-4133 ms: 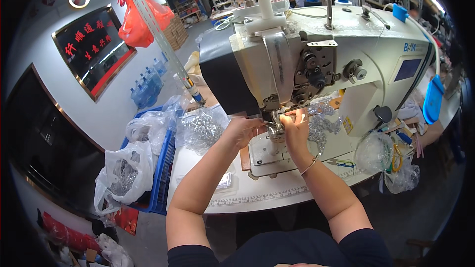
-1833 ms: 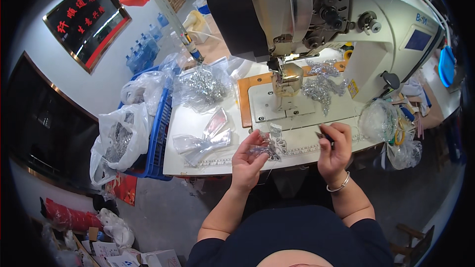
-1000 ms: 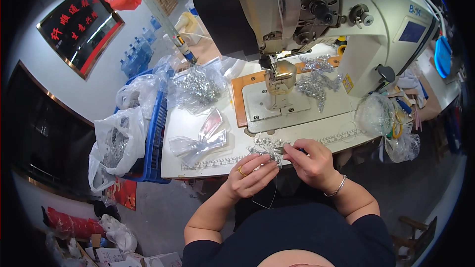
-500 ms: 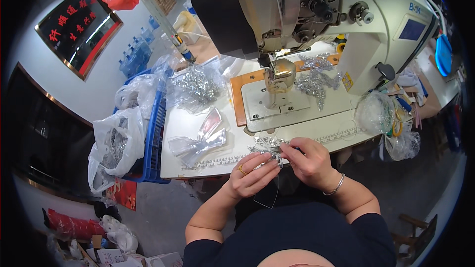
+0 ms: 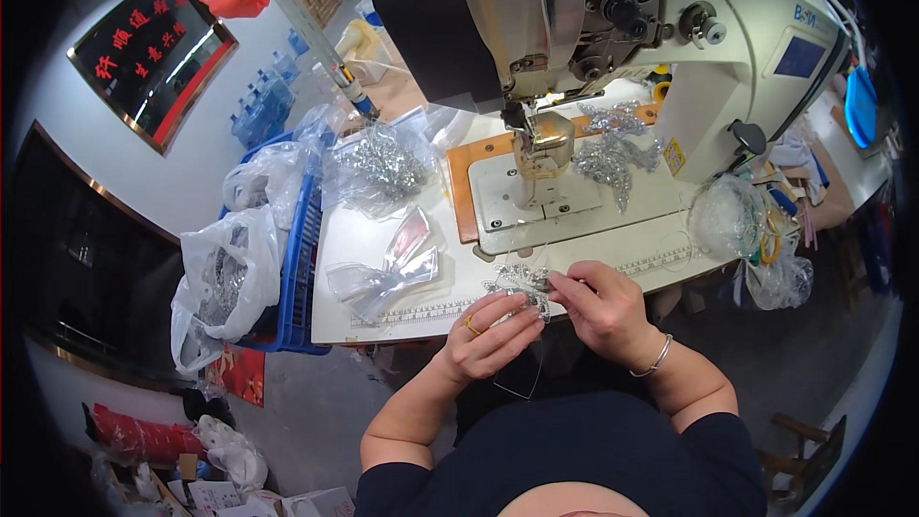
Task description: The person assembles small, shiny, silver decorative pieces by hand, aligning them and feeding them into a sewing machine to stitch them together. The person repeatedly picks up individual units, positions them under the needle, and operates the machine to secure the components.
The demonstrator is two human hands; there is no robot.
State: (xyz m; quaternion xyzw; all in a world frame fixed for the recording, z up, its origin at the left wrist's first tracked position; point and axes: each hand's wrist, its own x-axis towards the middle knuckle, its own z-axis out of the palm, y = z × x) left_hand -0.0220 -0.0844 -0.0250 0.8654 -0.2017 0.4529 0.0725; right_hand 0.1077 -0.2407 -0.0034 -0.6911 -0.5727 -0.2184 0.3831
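Observation:
At the front edge of the sewing machine table, my left hand [image 5: 491, 333] is closed with its fingers wrapped round a silvery rhinestone applique [image 5: 517, 280]. Part of the applique lies past my fingers toward the machine; the rest is hidden by the hand. My right hand [image 5: 603, 310] is closed just beside it, thumb and index finger pinched at the applique's right edge. What that pinch holds is too small to make out. A thin thread loop [image 5: 522, 393] hangs below my left hand. The sewing machine's needle area [image 5: 536, 148] stands beyond both hands.
Left on the table [image 5: 335, 330] lie clear plastic pieces [image 5: 388, 278] and a bag of silvery appliques [image 5: 378, 168]. More appliques [image 5: 613, 158] rest under the machine arm. A blue crate [image 5: 299, 268] with white bags adjoins the left edge. Scissors [image 5: 769, 237] and bundled plastic sit right.
My right hand has drawn slightly to the right, away from my left fingers, so more of the applique shows between them. My left hand has barely moved.

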